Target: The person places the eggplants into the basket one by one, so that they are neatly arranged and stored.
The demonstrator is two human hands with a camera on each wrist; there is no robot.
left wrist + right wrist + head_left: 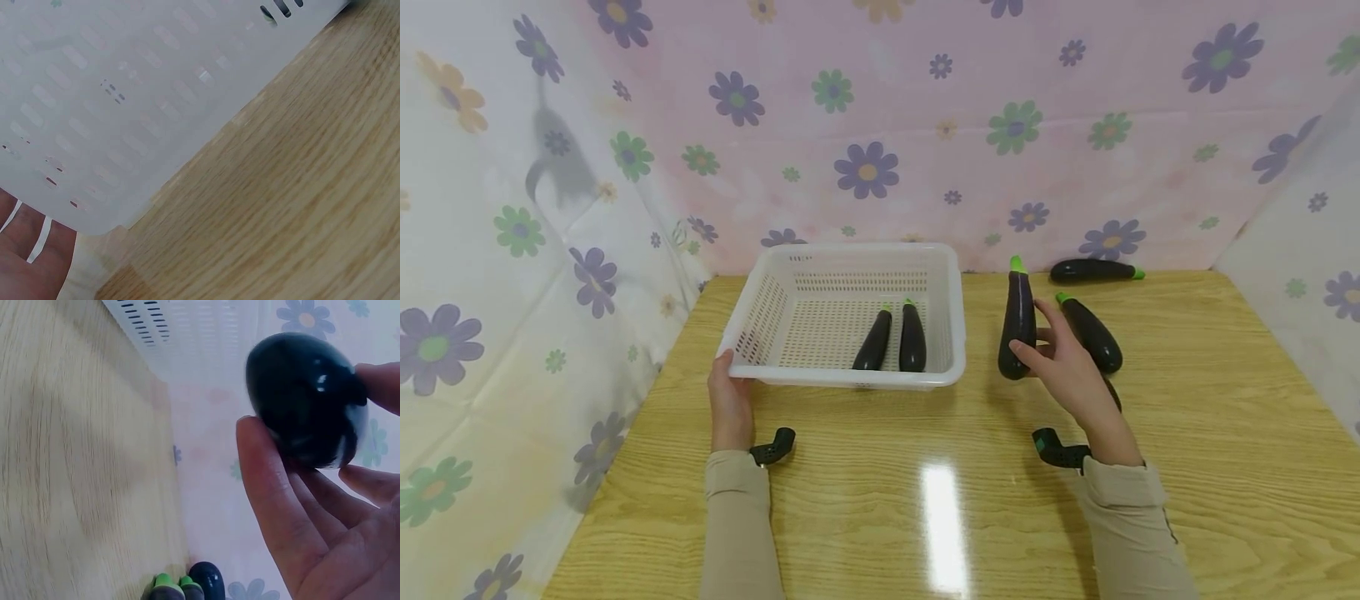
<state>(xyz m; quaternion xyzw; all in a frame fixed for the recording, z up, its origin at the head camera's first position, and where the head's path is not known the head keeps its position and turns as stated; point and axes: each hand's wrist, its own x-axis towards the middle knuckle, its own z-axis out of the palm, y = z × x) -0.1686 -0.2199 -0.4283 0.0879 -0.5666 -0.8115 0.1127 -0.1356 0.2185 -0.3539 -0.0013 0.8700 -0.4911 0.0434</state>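
Observation:
A dark purple eggplant (1018, 321) with a bright green stem is held by my right hand (1070, 367) between thumb and fingers, to the right of the basket, stem pointing away. The right wrist view shows the rounded end of this eggplant (306, 400) close up. At the near left corner of a white plastic basket (850, 378), my left hand (730, 404) grips the rim, thumb on top. In the left wrist view the fingers (53, 250) lie beside the slotted basket wall (125, 144). Inside the basket lie two eggplants, one tilted (874, 340) and one nearly straight (912, 337).
Right of the held eggplant, another eggplant (1092, 335) lies slanted on the wooden table (1225, 433). One more eggplant (1093, 270) lies sideways along the back edge. Part of a further one (1112, 393) shows behind the right wrist. Flowered cloth (865, 125) hangs behind and at both sides.

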